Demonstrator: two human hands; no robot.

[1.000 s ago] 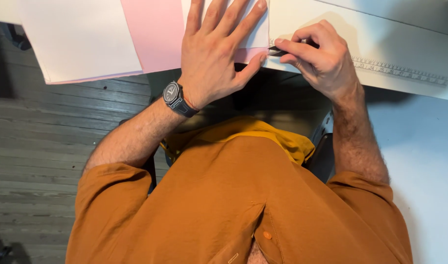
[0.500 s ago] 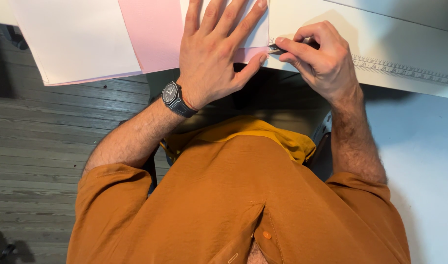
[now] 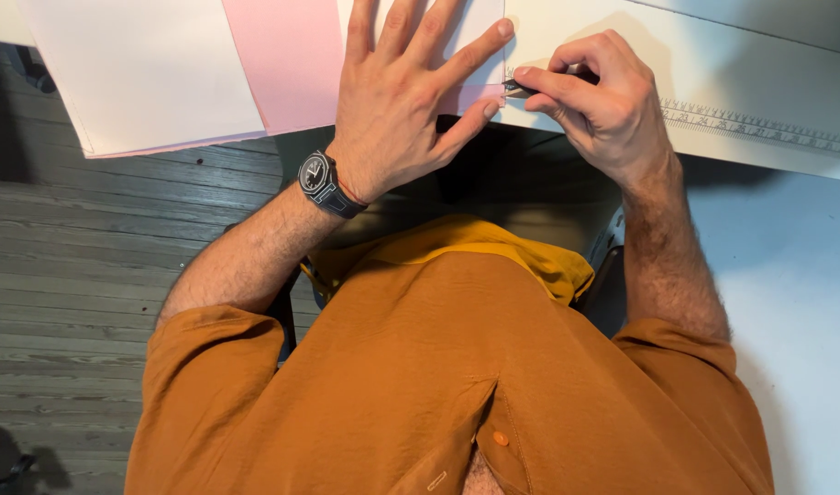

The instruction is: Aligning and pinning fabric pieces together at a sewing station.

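Left hand [image 3: 397, 110] spreads flat, pinning the pink sheet [image 3: 287, 60] on the desk [image 3: 787, 73]; right hand [image 3: 603, 105] pinches a dark pen [image 3: 514, 87] at the sheet's near corner, the line seemingly almost finished.

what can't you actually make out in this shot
Head view only:
- Dark tool in the right hand: only the tip shows, fingers hide the rest.
- Paper under the left hand: covered by the palm.
- Pink sheet and white sheets: cut off by the top edge.
- Ruler markings: too small.
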